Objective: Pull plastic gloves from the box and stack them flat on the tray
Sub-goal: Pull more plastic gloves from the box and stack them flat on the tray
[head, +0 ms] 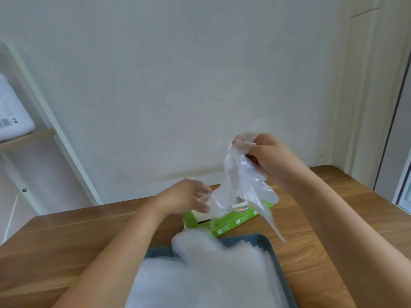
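A green glove box point(241, 217) lies on the wooden table behind the grey tray point(274, 254). My right hand point(270, 157) is raised above the box and grips the top of a clear plastic glove point(239, 178), which hangs down over the box. My left hand point(191, 195) is lower, to the left of the box, with its fingers pinching the lower edge of the same glove. A thick stack of clear gloves point(213, 274) lies flat on the tray and covers most of it.
The wooden table point(77, 232) stands against a white wall. A white shelf unit point(33, 134) with a white device on it stands at the left. A door frame point(382, 107) runs down the right side, past the table's corner.
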Demonstrator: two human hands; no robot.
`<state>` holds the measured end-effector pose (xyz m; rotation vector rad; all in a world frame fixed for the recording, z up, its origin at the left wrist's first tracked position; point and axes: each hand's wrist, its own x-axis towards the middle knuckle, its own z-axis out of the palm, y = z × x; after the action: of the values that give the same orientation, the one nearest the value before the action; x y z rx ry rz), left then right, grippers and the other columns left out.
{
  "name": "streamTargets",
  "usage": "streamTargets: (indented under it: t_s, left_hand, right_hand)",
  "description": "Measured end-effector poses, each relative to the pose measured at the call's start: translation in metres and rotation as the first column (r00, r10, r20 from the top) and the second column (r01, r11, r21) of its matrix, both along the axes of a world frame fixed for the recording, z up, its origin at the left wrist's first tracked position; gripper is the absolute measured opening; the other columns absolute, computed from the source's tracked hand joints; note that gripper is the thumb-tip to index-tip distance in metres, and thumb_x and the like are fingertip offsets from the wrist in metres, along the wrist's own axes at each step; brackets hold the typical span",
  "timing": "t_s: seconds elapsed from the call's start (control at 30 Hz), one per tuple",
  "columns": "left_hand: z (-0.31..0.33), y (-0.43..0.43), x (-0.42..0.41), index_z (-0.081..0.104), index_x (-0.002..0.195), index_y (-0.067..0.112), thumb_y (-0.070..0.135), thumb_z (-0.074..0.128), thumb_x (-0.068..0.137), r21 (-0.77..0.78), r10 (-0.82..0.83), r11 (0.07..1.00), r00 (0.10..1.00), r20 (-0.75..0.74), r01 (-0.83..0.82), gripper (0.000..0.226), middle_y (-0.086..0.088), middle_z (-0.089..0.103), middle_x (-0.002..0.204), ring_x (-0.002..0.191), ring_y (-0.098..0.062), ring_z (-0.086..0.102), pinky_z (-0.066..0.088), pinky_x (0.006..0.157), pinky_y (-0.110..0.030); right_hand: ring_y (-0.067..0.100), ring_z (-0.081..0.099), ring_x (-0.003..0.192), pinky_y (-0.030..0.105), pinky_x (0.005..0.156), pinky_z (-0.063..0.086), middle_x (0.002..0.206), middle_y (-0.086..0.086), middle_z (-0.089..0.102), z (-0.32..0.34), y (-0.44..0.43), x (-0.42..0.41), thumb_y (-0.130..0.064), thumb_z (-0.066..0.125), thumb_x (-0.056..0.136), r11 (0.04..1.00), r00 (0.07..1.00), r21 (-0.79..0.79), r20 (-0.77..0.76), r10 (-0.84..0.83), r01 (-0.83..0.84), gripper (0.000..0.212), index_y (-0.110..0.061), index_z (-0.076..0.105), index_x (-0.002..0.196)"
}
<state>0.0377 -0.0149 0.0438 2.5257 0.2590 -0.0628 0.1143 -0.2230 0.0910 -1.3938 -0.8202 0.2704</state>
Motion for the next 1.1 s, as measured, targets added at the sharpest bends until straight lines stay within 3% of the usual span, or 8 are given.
streamTargets:
  t_s: [0.13, 0.23, 0.37, 0.5, 0.73, 0.87, 0.97, 1.1]
  left_hand:
    - [0.044, -0.007, -0.038, 0.063, 0.119, 0.023, 0.083, 0.072, 0.040, -0.507, -0.008, 0.856, 0.983, 0.183, 0.101, 0.100, 0.009, 0.067, 0.122, 0.119, -0.007, 0.058, 0.045, 0.102, -0.022]
    - [0.054, -0.026, -0.064, 0.067, 0.117, 0.015, 0.082, 0.071, 0.045, -0.722, -0.147, 0.645, 0.968, 0.204, 0.251, 0.098, -0.005, 0.068, 0.122, 0.118, -0.018, 0.061, 0.049, 0.097, -0.027]
    - [0.027, -0.053, -0.086, 0.073, 0.104, 0.008, 0.052, 0.086, 0.059, -0.718, -0.026, 0.682, 0.986, 0.168, 0.140, 0.063, -0.012, 0.071, 0.106, 0.101, -0.028, 0.065, 0.049, 0.093, -0.038]
    - [0.005, -0.065, -0.100, 0.072, 0.087, 0.004, 0.031, 0.071, 0.079, -0.811, 0.295, 0.585, 0.924, 0.242, 0.025, 0.028, -0.011, 0.068, 0.082, 0.074, -0.018, 0.062, 0.049, 0.065, -0.024]
    - [-0.006, -0.063, -0.123, 0.067, 0.074, 0.014, 0.026, 0.060, 0.092, -0.930, 0.590, 0.367, 0.779, 0.211, -0.026, 0.022, -0.002, 0.068, 0.069, 0.061, -0.014, 0.066, 0.049, 0.054, -0.023]
    - [-0.010, -0.064, -0.133, 0.068, 0.068, 0.014, 0.027, 0.053, 0.098, -0.937, 0.584, 0.345, 0.771, 0.254, 0.048, 0.036, -0.002, 0.069, 0.068, 0.062, -0.012, 0.066, 0.050, 0.051, -0.021]
    - [-0.016, -0.058, -0.134, 0.067, 0.080, 0.007, 0.022, 0.052, 0.097, -0.959, 0.588, 0.280, 0.780, 0.213, 0.051, 0.027, -0.002, 0.068, 0.069, 0.062, -0.012, 0.064, 0.050, 0.054, -0.021]
    - [-0.024, -0.033, -0.143, 0.058, 0.118, -0.006, 0.015, 0.064, 0.089, -0.963, 0.576, 0.266, 0.806, 0.136, -0.027, 0.037, -0.013, 0.069, 0.093, 0.086, -0.020, 0.066, 0.054, 0.072, -0.023]
  right_hand:
    - [0.023, 0.052, 0.068, 0.039, 0.065, 0.034, 0.071, 0.010, 0.059, 0.005, 0.003, -0.018, -0.017, 0.060, 0.082, 0.994, 0.995, -0.079, 0.062, 0.079, -0.074, 0.019, -0.020, 0.070, 0.067]
    - [0.024, 0.056, 0.071, 0.041, 0.070, 0.040, 0.075, 0.010, 0.063, 0.003, 0.011, -0.038, -0.021, 0.059, 0.078, 0.982, 0.991, -0.160, 0.069, 0.114, -0.101, 0.014, -0.021, 0.072, 0.073]
    - [0.026, 0.053, 0.065, 0.038, 0.063, 0.041, 0.075, 0.019, 0.064, -0.002, 0.016, -0.068, -0.010, 0.058, 0.089, 0.965, 0.986, -0.217, 0.043, 0.161, -0.148, 0.013, -0.011, 0.069, 0.080]
    - [0.013, 0.049, 0.052, 0.024, 0.050, 0.036, 0.079, 0.003, 0.068, -0.007, 0.006, -0.094, -0.032, 0.059, 0.092, 0.981, 0.991, -0.145, -0.026, 0.130, -0.132, 0.027, -0.006, 0.062, 0.097]
    - [-0.003, 0.054, 0.114, 0.017, 0.092, 0.046, 0.120, -0.023, 0.058, -0.030, -0.024, -0.123, -0.069, 0.078, 0.051, 0.922, 0.955, -0.365, 0.208, 0.212, -0.125, 0.086, -0.038, 0.049, 0.125]
    - [-0.019, 0.043, 0.111, -0.002, 0.085, 0.031, 0.114, -0.032, 0.055, -0.034, -0.020, -0.154, -0.048, 0.080, 0.065, 0.907, 0.895, -0.408, 0.437, 0.092, 0.106, 0.058, -0.044, 0.053, 0.116]
    - [-0.001, 0.055, 0.077, 0.010, 0.067, 0.039, 0.081, -0.009, 0.065, -0.032, -0.006, -0.160, -0.029, 0.069, 0.084, 0.921, 0.808, -0.198, 0.563, -0.173, 0.335, 0.013, -0.017, 0.065, 0.085]
    - [0.000, 0.062, 0.069, 0.017, 0.069, 0.046, 0.070, -0.007, 0.067, 0.000, -0.004, -0.162, -0.014, 0.059, 0.092, 0.920, 0.777, -0.157, 0.597, -0.202, 0.360, 0.009, -0.013, 0.063, 0.084]
